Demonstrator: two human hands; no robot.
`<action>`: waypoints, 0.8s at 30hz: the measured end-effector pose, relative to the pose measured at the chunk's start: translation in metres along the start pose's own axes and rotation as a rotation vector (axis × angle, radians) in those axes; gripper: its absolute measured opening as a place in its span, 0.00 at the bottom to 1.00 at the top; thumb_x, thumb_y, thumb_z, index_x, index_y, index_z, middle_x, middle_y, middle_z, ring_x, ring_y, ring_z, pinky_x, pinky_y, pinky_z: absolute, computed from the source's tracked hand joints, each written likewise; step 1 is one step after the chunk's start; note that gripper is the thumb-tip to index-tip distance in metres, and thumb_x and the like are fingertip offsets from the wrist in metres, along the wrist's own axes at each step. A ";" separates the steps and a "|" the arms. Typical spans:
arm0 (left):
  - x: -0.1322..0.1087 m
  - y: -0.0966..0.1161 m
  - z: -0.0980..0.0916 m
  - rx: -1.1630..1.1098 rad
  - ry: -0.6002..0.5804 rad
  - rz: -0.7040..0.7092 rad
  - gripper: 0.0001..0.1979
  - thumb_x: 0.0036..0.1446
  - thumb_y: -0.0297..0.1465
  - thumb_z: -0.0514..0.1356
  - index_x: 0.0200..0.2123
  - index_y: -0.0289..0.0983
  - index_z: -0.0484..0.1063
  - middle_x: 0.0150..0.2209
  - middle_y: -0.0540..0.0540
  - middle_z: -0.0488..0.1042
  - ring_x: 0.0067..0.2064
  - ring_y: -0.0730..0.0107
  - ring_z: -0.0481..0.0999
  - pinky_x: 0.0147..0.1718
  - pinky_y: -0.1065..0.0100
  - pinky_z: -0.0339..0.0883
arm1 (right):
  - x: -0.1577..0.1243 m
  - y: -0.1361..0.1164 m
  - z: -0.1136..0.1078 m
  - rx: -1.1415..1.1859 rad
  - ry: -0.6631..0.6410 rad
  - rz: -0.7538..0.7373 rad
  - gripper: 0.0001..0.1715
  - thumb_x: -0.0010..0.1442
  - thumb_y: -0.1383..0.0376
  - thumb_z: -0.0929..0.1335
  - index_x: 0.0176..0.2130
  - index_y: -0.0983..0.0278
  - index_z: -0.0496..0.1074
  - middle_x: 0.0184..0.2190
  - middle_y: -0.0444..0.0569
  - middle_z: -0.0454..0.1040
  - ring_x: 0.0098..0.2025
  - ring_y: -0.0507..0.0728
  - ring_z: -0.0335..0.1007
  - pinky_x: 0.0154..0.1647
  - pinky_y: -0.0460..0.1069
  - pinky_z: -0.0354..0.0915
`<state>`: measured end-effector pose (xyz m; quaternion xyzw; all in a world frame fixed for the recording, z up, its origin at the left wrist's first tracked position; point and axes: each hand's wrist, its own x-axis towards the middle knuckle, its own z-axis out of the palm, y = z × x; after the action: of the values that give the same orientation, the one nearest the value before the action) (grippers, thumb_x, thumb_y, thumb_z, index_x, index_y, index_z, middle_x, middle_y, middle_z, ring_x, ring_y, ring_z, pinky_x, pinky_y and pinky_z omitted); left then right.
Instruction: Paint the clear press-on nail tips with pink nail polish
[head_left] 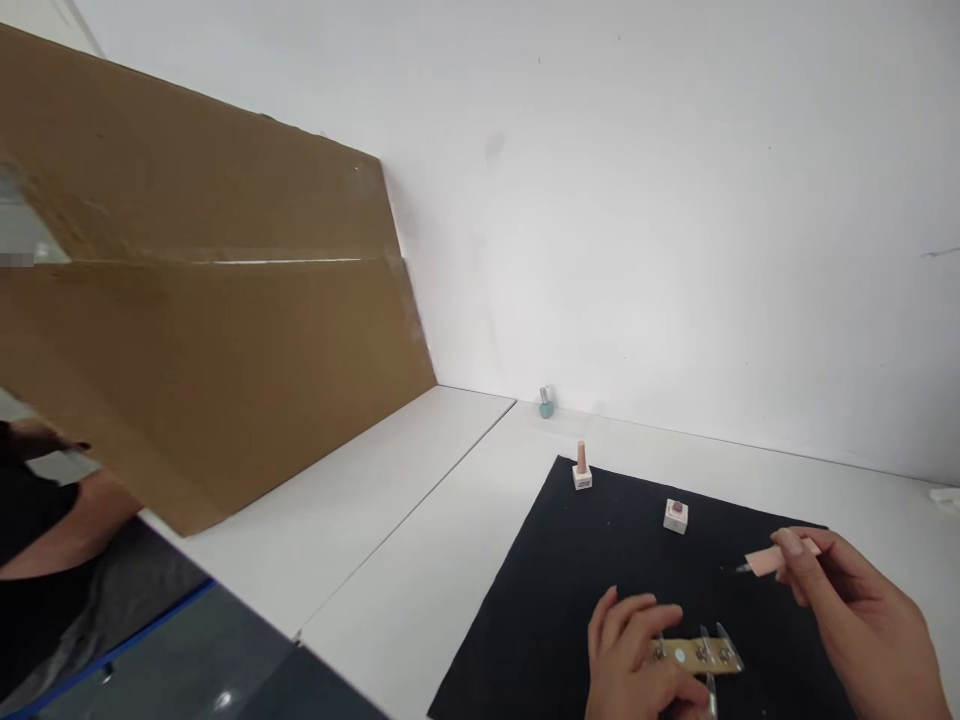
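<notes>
My left hand (637, 655) rests on a black mat (540, 600) with its fingers curled on a tan strip (694, 652) that carries clear nail tips. My right hand (855, 610) pinches a pink nail polish brush cap (765, 562), its fine brush pointing left, above the mat. An open square polish bottle (676, 516) stands on the mat beyond my hands. A capped pink polish bottle (582, 467) stands near the mat's far left corner.
A small teal bottle (546, 402) stands by the white wall. A large brown cardboard sheet (195, 300) leans at the left. Another person's arm (45, 520) shows at the far left edge. White table (390, 500) surrounds the mat.
</notes>
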<state>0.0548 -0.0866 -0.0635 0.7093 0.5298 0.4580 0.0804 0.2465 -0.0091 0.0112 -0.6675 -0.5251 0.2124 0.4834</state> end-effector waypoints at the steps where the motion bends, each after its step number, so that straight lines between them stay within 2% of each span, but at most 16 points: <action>1: 0.001 0.001 0.000 0.034 0.020 -0.013 0.16 0.47 0.20 0.70 0.29 0.51 0.84 0.51 0.52 0.85 0.56 0.52 0.81 0.63 0.46 0.67 | 0.002 0.002 0.000 0.007 -0.015 -0.020 0.26 0.55 0.40 0.69 0.29 0.59 0.77 0.20 0.45 0.72 0.24 0.58 0.69 0.25 0.49 0.65; 5: 0.005 0.000 0.008 0.149 0.009 -0.108 0.17 0.42 0.16 0.68 0.25 0.47 0.83 0.55 0.47 0.83 0.62 0.41 0.75 0.62 0.30 0.62 | 0.010 0.011 0.001 0.107 -0.056 -0.072 0.26 0.55 0.41 0.70 0.29 0.61 0.77 0.20 0.46 0.73 0.23 0.57 0.68 0.23 0.48 0.65; 8: 0.007 -0.003 0.017 0.235 -0.054 -0.115 0.17 0.41 0.14 0.66 0.22 0.45 0.81 0.57 0.45 0.82 0.64 0.37 0.72 0.61 0.25 0.60 | 0.010 0.014 0.004 0.165 -0.063 -0.083 0.26 0.57 0.41 0.70 0.29 0.61 0.76 0.21 0.46 0.73 0.24 0.56 0.67 0.24 0.48 0.66; 13: 0.010 -0.006 0.021 0.288 -0.087 -0.119 0.17 0.43 0.14 0.66 0.21 0.45 0.81 0.60 0.45 0.80 0.65 0.35 0.70 0.61 0.24 0.59 | 0.003 0.013 0.007 0.204 -0.081 -0.075 0.27 0.60 0.41 0.69 0.30 0.61 0.76 0.22 0.45 0.73 0.24 0.55 0.63 0.24 0.46 0.64; 20: 0.011 -0.007 0.022 0.292 -0.086 -0.285 0.14 0.49 0.18 0.65 0.22 0.44 0.80 0.61 0.44 0.78 0.67 0.32 0.67 0.60 0.25 0.62 | 0.001 0.012 0.008 0.231 -0.111 -0.056 0.25 0.61 0.42 0.70 0.31 0.60 0.76 0.23 0.44 0.73 0.25 0.54 0.62 0.25 0.46 0.63; 24: 0.011 -0.005 0.023 0.339 -0.141 -0.239 0.14 0.49 0.17 0.63 0.23 0.43 0.77 0.59 0.44 0.80 0.65 0.37 0.71 0.62 0.26 0.60 | 0.002 0.012 0.010 0.226 -0.097 -0.050 0.26 0.60 0.41 0.69 0.29 0.60 0.75 0.20 0.41 0.67 0.23 0.53 0.57 0.22 0.46 0.58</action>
<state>0.0684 -0.0667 -0.0731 0.6749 0.6728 0.2989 0.0505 0.2455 -0.0027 -0.0035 -0.5842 -0.5373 0.2901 0.5346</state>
